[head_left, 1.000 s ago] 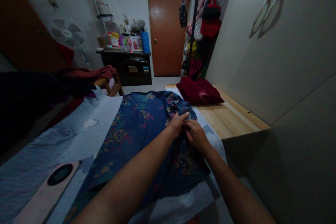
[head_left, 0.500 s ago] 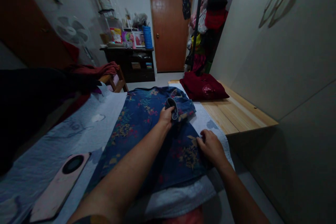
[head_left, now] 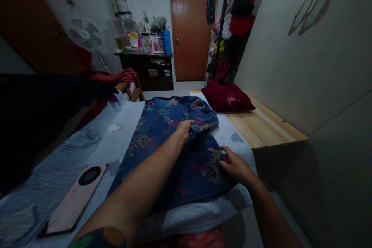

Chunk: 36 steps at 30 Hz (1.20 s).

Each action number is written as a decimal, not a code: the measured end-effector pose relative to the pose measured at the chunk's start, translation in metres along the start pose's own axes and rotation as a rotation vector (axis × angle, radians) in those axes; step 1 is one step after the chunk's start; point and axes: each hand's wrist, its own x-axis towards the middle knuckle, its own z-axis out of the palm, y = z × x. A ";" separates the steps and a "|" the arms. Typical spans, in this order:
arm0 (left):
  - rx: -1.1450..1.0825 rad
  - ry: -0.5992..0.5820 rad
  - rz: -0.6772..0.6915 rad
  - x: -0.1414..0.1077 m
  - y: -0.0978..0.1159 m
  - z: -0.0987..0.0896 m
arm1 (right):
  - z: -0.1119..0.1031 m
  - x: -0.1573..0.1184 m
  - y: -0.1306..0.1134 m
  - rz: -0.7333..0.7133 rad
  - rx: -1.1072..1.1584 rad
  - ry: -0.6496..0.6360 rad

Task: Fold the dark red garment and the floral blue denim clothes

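Note:
A dark blue floral shirt (head_left: 171,112) lies spread over the white-and-grey cloth, with one sleeve folded across its body. My left hand (head_left: 184,129) reaches over the shirt and pinches the cuff end of that sleeve. At the shirt's right side edge, my right hand (head_left: 238,168) has its thumb on top and its fingers curled round the edge, gripping the fabric. Part of the lower left of the shirt is hidden under my left forearm.
A pink phone (head_left: 78,197) lies on the patterned cloth (head_left: 95,139) at left. Folded dark red clothing (head_left: 228,97) rests on a wooden board (head_left: 261,128) by the pale cabinet (head_left: 325,69). Black fabric (head_left: 37,112) is heaped at far left. A fan (head_left: 85,35) stands behind.
My right hand has closed on the shirt's side edge. The cuff in my left hand has turned down flatter, so its round opening no longer faces me.

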 end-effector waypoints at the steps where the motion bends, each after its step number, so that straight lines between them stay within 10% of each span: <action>1: -0.023 -0.002 -0.013 -0.001 0.008 0.001 | -0.002 -0.002 -0.004 -0.031 0.027 -0.010; 8: -0.200 -0.111 0.059 -0.025 0.077 -0.020 | 0.006 -0.005 -0.039 -0.144 0.115 -0.055; 15: -0.280 -0.100 0.162 -0.054 0.125 -0.093 | 0.051 -0.002 -0.083 -0.310 0.081 -0.089; 24: -0.266 0.197 0.199 -0.075 0.109 -0.208 | 0.126 -0.003 -0.092 -0.309 -0.027 -0.138; 36: -0.296 0.386 0.495 -0.094 0.136 -0.237 | 0.132 -0.007 -0.107 -0.394 0.108 -0.134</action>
